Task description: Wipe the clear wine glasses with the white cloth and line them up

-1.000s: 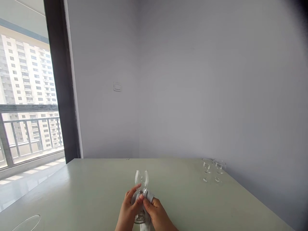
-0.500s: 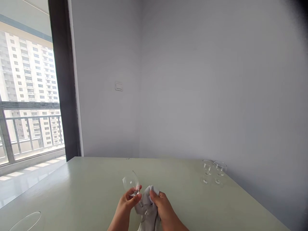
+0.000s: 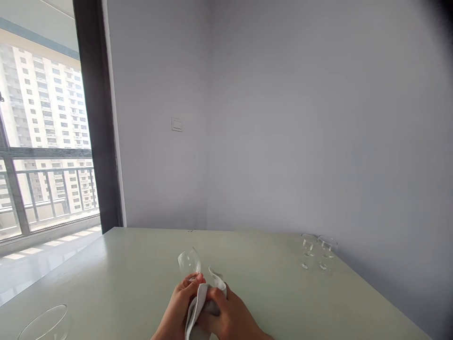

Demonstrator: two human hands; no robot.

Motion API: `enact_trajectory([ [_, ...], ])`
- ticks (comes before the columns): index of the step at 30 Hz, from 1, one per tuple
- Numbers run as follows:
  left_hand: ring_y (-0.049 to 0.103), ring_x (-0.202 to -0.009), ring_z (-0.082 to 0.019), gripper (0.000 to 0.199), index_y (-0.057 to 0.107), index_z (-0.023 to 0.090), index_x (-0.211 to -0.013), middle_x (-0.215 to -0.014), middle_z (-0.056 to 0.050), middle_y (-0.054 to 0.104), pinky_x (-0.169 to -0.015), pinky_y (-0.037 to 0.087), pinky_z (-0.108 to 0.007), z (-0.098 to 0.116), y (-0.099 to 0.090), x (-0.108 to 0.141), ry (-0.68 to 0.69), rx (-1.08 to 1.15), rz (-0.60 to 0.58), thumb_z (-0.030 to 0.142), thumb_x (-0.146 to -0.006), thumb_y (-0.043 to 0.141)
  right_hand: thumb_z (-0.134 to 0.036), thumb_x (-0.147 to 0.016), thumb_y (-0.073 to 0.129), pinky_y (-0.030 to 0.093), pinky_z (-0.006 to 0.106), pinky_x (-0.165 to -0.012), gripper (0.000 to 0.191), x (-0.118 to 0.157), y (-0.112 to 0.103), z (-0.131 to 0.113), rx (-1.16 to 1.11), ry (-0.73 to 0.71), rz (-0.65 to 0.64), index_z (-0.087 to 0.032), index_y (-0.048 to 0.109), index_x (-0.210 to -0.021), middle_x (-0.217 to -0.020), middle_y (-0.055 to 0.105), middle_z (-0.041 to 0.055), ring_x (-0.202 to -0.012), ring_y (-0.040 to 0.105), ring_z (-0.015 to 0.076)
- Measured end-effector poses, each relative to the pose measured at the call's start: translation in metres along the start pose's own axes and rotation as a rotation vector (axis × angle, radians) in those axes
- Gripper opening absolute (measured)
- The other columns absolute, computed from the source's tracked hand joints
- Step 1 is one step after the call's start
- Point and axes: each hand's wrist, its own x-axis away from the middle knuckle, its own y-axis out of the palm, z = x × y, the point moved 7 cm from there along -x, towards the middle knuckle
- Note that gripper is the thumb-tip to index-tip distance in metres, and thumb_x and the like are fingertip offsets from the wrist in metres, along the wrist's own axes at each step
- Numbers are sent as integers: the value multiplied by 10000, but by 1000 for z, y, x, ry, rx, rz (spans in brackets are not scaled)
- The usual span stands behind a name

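My left hand (image 3: 182, 299) is closed around the lower bowl of a clear wine glass (image 3: 188, 261), which tilts up and to the left above the table. My right hand (image 3: 226, 309) grips a light grey cloth (image 3: 197, 307), bunched between both hands. The cloth lies where the glass's stem and foot would be, so those parts are hidden. The two hands are close together, nearly touching.
Two stemmed glasses, one (image 3: 307, 250) beside the other (image 3: 326, 252), stand at the table's far right corner. Another glass's rim (image 3: 46, 321) shows at the lower left. The pale green table (image 3: 141, 264) reaches toward grey walls, with a window at left.
My right hand has moved left with the cloth, against my left hand, and the cloth now wraps around the glass's lower end. The view has shifted slightly.
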Motion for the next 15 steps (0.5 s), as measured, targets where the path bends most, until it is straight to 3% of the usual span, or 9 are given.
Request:
enact_trajectory([
  [2, 538, -520, -108, 278, 566, 167, -767, -570, 30, 576, -535, 423, -225, -1, 11, 7, -33, 54, -107, 324, -639, 757, -318, -715, 636, 440, 255, -614, 167, 1, -3, 1, -230, 137, -106, -246, 625, -865, -824, 620, 7, -722, 574, 173],
  [6, 520, -568, -78, 189, 579, 140, -730, -624, 17, 554, -534, 420, -185, 6, 31, 24, -42, 118, -284, 310, -771, 650, -364, -735, 596, 417, 263, -617, 164, -2, -28, -16, -574, 19, -102, -205, 634, -747, -779, 541, 7, -711, 512, 161],
  [8, 506, -562, -56, 150, 595, 141, -784, -656, 24, 546, -516, 418, -159, 9, 34, 30, -41, 205, -262, 280, -776, 649, -400, -695, 638, 413, 274, -626, 215, -4, -31, -16, -767, 14, -65, -190, 649, -737, -773, 542, 14, -707, 509, 164],
  [12, 502, -539, -23, 256, 596, 171, -869, -717, 40, 567, -529, 440, -123, 17, 36, 38, -7, 382, -119, 195, -662, 744, -455, -621, 720, 436, 310, -620, 355, -2, -7, -1, -1338, 280, 26, -176, 658, -831, -661, 599, 24, -658, 564, 192],
  [15, 493, -537, -37, 296, 575, 205, -833, -703, 55, 556, -539, 444, -141, 26, 43, 44, 80, 310, -92, 241, -614, 772, -486, -622, 703, 454, 318, -600, 377, 0, 10, 1, -1501, 407, 92, -183, 660, -842, -650, 625, 37, -631, 586, 205],
])
